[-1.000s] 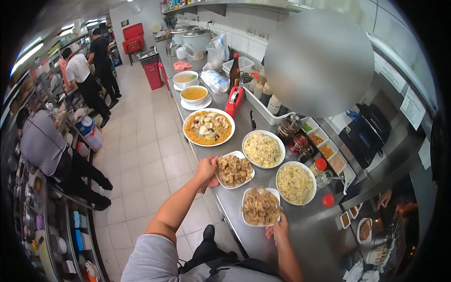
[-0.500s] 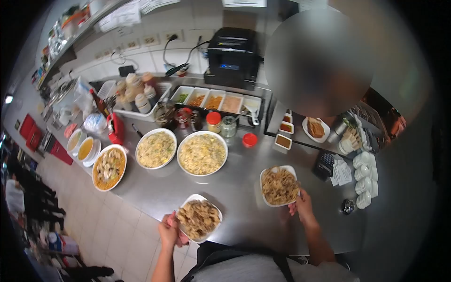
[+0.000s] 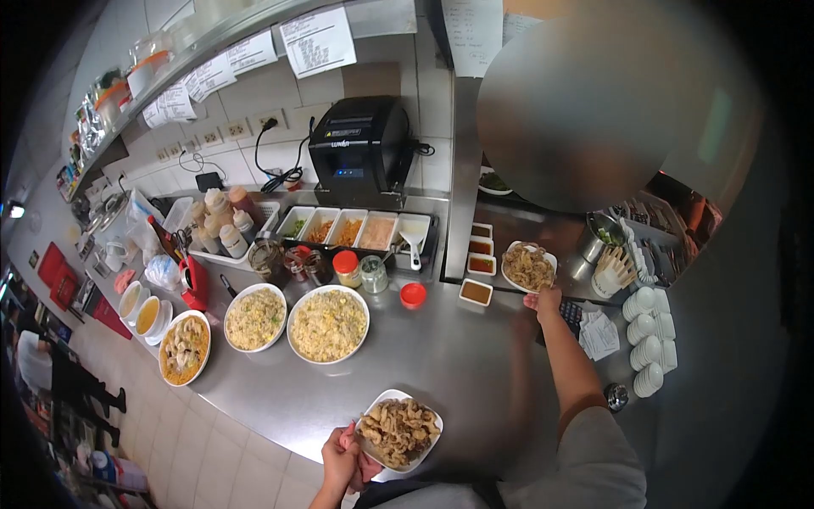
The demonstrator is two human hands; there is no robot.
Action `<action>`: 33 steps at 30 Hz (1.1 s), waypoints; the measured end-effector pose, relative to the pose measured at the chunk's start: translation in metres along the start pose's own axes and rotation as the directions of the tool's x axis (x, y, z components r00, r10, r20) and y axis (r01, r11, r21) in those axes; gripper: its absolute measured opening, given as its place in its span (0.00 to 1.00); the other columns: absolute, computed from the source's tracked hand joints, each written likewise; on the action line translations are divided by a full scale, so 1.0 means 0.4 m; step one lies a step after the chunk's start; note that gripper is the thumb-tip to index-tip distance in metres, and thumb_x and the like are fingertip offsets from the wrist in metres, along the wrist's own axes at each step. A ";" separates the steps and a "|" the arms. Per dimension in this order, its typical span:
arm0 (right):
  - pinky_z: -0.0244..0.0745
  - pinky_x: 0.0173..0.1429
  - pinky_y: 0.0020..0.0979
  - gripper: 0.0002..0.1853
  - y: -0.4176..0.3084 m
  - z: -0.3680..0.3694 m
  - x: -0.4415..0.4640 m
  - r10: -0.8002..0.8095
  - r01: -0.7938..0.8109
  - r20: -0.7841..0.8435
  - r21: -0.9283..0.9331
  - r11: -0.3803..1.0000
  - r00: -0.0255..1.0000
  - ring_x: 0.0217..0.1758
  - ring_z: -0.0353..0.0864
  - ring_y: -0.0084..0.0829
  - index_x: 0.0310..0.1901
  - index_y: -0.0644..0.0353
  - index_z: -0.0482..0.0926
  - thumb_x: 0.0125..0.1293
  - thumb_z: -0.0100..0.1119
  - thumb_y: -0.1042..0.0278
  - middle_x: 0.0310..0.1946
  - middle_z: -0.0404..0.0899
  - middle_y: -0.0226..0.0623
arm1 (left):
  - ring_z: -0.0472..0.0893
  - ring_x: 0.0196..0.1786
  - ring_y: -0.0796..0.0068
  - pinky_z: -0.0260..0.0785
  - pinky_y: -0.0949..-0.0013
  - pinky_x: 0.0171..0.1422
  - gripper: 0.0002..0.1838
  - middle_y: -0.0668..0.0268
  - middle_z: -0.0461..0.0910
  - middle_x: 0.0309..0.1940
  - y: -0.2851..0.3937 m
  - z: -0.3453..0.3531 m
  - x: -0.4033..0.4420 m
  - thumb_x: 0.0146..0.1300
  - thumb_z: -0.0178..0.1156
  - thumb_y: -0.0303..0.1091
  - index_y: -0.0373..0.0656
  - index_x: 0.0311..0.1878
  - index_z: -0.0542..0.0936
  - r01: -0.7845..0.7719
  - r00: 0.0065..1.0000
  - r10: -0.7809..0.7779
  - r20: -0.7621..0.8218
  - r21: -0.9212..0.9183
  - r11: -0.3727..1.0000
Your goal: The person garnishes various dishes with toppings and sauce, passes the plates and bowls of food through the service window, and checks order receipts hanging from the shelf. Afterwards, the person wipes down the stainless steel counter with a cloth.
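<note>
Left hand point(image 3: 343, 458): fingers grip the side of the near dish point(image 3: 438, 430), piled with browned pieces, at the front edge of the steel counter point(image 3: 432, 343).
Right hand point(image 3: 544, 302): arm outstretched, fingers grip the edge of the far dish point(image 3: 507, 276), similarly filled, beside the sauce dishes point(image 3: 476, 304).
Rice plates point(image 3: 329, 362): two, side by side.
Printer point(image 3: 356, 144): black, against the tiled wall point(image 3: 434, 110), above the topping tray point(image 3: 433, 242).

Open counter point(image 3: 449, 356), rice bowls point(image 3: 319, 360) left, jars point(image 3: 347, 270) behind
</note>
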State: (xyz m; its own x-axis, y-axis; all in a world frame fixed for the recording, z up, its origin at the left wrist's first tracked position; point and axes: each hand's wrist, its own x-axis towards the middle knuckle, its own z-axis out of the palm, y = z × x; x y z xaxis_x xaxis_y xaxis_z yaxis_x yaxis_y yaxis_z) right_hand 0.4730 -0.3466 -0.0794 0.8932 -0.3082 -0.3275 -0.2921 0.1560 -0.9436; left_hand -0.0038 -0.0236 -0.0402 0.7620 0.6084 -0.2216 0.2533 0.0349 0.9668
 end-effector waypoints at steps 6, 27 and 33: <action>0.76 0.47 0.43 0.23 0.017 -0.047 0.113 -0.331 0.319 0.101 -0.620 0.716 0.938 0.45 0.78 0.43 0.56 0.62 0.68 0.66 0.58 0.57 0.45 0.76 0.42 | 0.76 0.34 0.83 0.70 0.79 0.40 0.08 0.66 0.79 0.33 0.013 0.068 -0.007 0.60 0.54 0.19 0.31 0.43 0.74 0.059 0.998 -0.057 0.020 -0.087 0.994; 0.76 0.35 0.32 0.16 0.105 -0.364 -0.541 0.012 0.084 0.326 -0.278 0.957 0.945 0.38 0.79 0.31 0.54 0.65 0.71 0.73 0.48 0.63 0.41 0.78 0.40 | 0.77 0.47 0.80 0.69 0.77 0.53 0.18 0.66 0.79 0.43 0.078 0.340 0.114 0.68 0.52 0.23 0.35 0.62 0.71 0.185 0.810 -0.098 0.578 -0.093 0.978; 0.78 0.29 0.29 0.19 0.137 -0.312 -0.392 -0.037 0.011 0.360 0.073 0.997 0.932 0.36 0.80 0.27 0.51 0.61 0.71 0.72 0.50 0.53 0.38 0.79 0.38 | 0.79 0.46 0.75 0.72 0.71 0.50 0.16 0.65 0.81 0.43 0.109 0.191 0.048 0.69 0.54 0.31 0.36 0.57 0.75 -0.139 0.915 0.076 0.396 0.132 0.982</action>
State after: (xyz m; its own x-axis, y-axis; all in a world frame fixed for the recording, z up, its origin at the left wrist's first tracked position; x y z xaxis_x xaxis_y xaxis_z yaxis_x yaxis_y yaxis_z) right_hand 0.2741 -0.4066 -0.0859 0.9665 0.0447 -0.2529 -0.2565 0.2210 -0.9410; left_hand 0.0673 -0.0711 -0.0120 0.9525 0.2460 -0.1796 0.2214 -0.1544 0.9629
